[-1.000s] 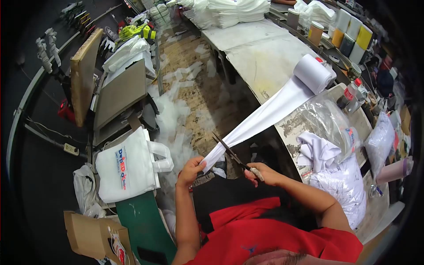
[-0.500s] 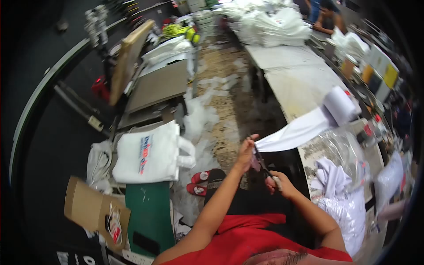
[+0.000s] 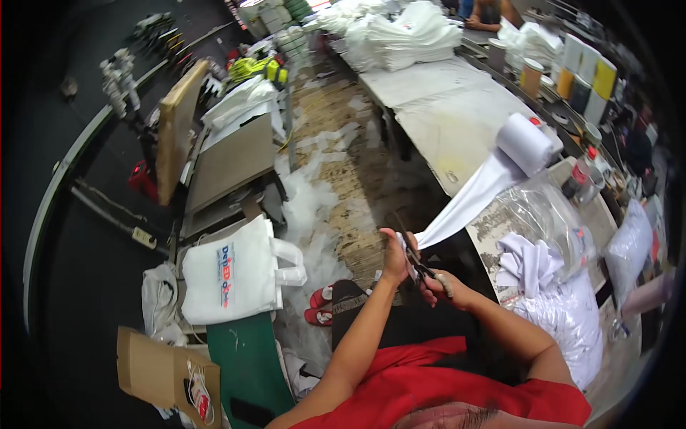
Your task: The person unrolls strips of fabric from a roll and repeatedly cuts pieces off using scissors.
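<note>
A roll of white fabric (image 3: 526, 145) lies on the table at the right, and its loose strip (image 3: 468, 196) runs down to my left hand (image 3: 397, 257). The fingers of that hand are closed on the strip's end. My right hand (image 3: 450, 289) grips the handles of dark scissors (image 3: 420, 270) with a pale wrapping on them. The blades point up and left, crossing close beside my left hand and the fabric end; how far apart they are is hard to tell.
White printed bags (image 3: 227, 272) lie at the left above a green board (image 3: 250, 357). An open cardboard box (image 3: 150, 368) is lower left. Clear plastic and a wrapped white bundle (image 3: 568, 322) lie right. Beyond the long table (image 3: 450, 107), another person's arms (image 3: 486, 21) show.
Since the first frame my left hand has moved right and up, nearer the scissors, and the hanging strip between hand and roll is shorter. The camera view has shifted too.
</note>
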